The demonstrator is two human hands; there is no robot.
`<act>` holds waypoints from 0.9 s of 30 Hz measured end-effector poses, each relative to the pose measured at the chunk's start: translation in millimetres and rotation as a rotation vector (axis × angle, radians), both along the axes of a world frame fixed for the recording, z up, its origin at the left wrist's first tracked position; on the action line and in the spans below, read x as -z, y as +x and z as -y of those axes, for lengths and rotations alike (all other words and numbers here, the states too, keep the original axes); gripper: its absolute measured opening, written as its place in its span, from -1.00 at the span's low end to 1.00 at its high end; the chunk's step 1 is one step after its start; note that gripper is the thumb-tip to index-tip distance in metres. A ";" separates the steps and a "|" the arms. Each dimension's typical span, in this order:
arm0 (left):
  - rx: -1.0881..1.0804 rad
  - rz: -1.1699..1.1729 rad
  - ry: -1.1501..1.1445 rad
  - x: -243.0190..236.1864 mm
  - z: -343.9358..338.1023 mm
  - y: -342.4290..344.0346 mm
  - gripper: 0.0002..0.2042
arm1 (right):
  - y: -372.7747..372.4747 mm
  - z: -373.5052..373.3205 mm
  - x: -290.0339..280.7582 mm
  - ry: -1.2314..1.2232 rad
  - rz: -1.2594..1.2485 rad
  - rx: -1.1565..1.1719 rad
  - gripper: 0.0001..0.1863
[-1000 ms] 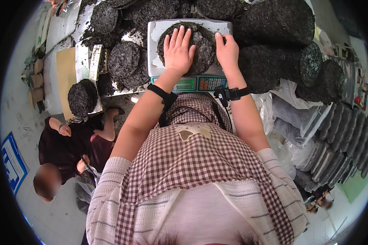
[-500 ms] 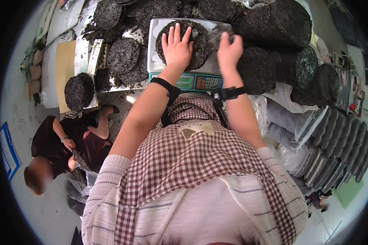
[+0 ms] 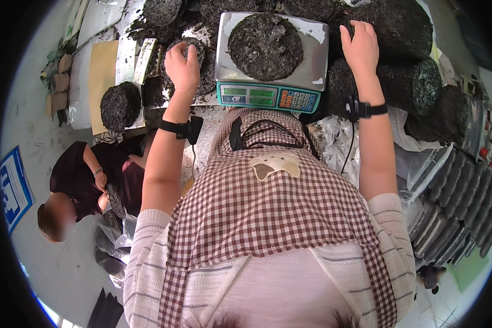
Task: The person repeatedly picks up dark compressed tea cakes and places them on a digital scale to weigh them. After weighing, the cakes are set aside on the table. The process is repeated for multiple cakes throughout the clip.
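Pale floor (image 3: 68, 268) spreads beyond the left edge of the table (image 3: 204, 99), with a blue-and-white panel (image 3: 17, 188) there.

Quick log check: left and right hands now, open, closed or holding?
Left hand: loosely curled over a round seaweed stack; grip cannot be told.
Right hand: open, nothing visibly held.

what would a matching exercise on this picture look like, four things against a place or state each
Column one
1. silver-and-teal electronic scale
2. brown-and-white checked cloth apron
3. flat tan rectangular sheet
4. long dark rounded bundles

Column two
A. stacked at the picture's right side
B. worn over a cream knit top with grey stripes
C. bearing one dark round flaky disc
D. lying at the left, partly behind another dark round disc

Pairs: 1-C, 2-B, 3-D, 4-A
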State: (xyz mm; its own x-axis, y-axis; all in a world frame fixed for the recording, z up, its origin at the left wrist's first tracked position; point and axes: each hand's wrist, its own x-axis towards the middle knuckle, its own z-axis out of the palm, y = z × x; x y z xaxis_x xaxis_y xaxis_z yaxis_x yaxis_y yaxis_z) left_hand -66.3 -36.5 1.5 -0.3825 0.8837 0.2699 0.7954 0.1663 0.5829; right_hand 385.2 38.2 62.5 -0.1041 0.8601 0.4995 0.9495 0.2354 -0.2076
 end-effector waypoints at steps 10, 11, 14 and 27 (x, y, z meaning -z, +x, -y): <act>0.158 0.415 -0.040 14.7 10.8 110.4 -0.43 | -149.9 94.6 65.2 -0.413 -0.273 -0.107 -0.13; 0.170 0.604 -0.096 5.8 14.6 107.8 -0.41 | -145.4 94.4 63.6 -0.411 -0.364 -0.130 -0.16; 0.041 0.917 0.117 7.9 -3.0 55.1 -0.46 | -124.4 91.2 39.8 -0.350 -0.494 -0.159 -0.27; 0.051 0.355 -0.051 13.9 -131.6 -162.3 -0.27 | -26.7 159.8 -62.3 -0.303 -0.346 0.120 -0.52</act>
